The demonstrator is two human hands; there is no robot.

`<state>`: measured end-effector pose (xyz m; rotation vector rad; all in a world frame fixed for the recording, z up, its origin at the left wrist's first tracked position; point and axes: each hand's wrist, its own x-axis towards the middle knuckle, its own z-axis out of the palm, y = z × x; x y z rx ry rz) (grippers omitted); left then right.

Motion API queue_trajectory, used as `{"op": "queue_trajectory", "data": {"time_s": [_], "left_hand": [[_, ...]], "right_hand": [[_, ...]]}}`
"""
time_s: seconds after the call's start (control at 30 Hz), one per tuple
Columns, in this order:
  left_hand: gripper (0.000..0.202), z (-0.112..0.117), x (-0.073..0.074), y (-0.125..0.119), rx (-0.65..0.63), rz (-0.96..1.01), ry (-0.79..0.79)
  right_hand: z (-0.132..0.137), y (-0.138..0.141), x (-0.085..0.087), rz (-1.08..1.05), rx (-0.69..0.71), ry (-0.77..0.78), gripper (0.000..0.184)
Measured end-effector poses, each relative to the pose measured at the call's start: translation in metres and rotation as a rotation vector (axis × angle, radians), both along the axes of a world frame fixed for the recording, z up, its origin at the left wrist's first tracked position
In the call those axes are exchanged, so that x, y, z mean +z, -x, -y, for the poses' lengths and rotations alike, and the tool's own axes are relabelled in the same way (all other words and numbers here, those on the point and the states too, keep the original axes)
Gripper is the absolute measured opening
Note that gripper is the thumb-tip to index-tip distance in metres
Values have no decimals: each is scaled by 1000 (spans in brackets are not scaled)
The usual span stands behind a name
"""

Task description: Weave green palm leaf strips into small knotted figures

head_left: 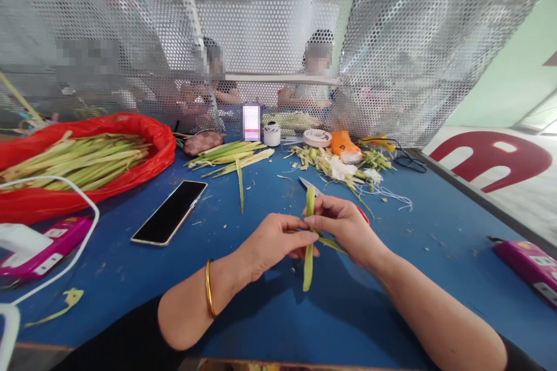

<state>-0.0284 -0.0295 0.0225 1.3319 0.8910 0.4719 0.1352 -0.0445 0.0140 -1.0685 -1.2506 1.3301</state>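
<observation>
In the head view, my left hand [278, 240] and my right hand [343, 226] meet over the blue table [261, 301]. Both pinch an upright green leaf strip [308, 272], its ends sticking out above and below my fingers. A second narrow leaf strip [333, 244] crosses it and runs out under my right hand. Where the two cross is partly hidden by my fingertips. Behind my right hand lie scissors [310, 184], with a blade and a bit of red handle showing. A single loose leaf [241, 185] rests farther back on the left.
A red plastic bag [165, 148] of long leaves stands left, beyond a dark phone [169, 213]. Leaf trimmings [311, 159], a tape roll [317, 138] and an orange packet [343, 144] lie at the back. Perforated metal screens [278, 29] border the table; people sit behind.
</observation>
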Motion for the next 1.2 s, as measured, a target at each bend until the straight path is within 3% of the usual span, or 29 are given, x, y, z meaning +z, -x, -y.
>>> {"op": "queue_trajectory", "data": {"time_s": [0.1, 0.17, 0.3, 0.43, 0.53, 0.67, 0.8, 0.97, 1.2], "left_hand": [[19, 3, -2, -3, 17, -31, -63], [19, 4, -1, -3, 16, -15, -81], [36, 0, 7, 7, -232, 129, 92], [38, -9, 10, 18, -401, 240, 254], [24, -8, 5, 15, -329, 159, 254], [18, 3, -1, 3, -137, 90, 239], [17, 8, -1, -4, -30, 26, 155], [25, 9, -9, -9, 35, -50, -30], [21, 11, -13, -11, -29, -109, -63]], "right_hand": [[0, 0, 0, 22, 12, -18, 20], [-1, -1, 2, 55, -60, -44, 22], [-2, -5, 4, 57, -150, -24, 24], [0, -5, 2, -55, 9, 86, 25], [2, -1, -1, -56, 92, 51, 25], [2, 2, -1, 44, 63, -118, 25], [0, 0, -2, 176, 48, -203, 23], [2, 2, -5, 380, -46, -444, 26], [15, 13, -7, 647, -111, -831, 17]]}}
